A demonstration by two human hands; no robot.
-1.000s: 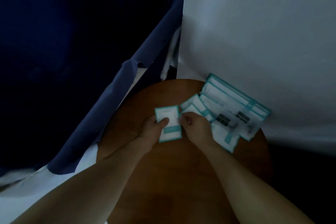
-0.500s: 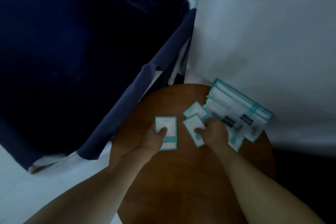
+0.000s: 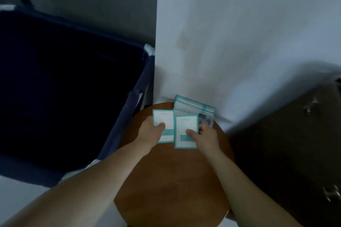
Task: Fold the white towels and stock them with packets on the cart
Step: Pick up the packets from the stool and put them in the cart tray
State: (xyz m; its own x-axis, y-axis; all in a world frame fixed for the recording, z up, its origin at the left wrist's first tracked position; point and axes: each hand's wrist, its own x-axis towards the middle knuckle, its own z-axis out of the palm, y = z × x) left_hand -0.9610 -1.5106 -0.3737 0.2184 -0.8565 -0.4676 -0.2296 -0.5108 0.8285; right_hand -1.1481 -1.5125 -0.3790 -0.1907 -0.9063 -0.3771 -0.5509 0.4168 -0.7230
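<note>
A small round wooden table [image 3: 171, 180] stands in a dim corner, its 12 o'clock edge against a white wall [image 3: 239, 42]. At the table's 9 o'clock is a deep navy cloth bin [image 3: 127, 116] with a white frame tip [image 3: 148, 49] showing at its far corner. At 3 o'clock is a dark cabinet [image 3: 286, 143] with two metal handles [image 3: 310, 106]. Pale floor [image 3: 18, 195] shows at 7 o'clock.

The inside of the bin is too dark to read. The print on the packets is too small to make out, and the cabinet is blurred. The table's near edge runs off the bottom of the view. The fingers under both packets are hidden.

The left hand [image 3: 150, 132] grips the left packet [image 3: 164, 118], a white card-like packet with a teal border, its thumb pressed on the face. The right hand [image 3: 204, 137] pinches the right packet [image 3: 186, 125] of the same kind, thumb on top near the lower teal band. The two packets are upright side by side, the right one overlapping the left one's edge, above the table toward 12 o'clock. Just behind them, against the wall, lies a pile of packets [image 3: 193, 106], longer ones, partly covered by the two held in front.
</note>
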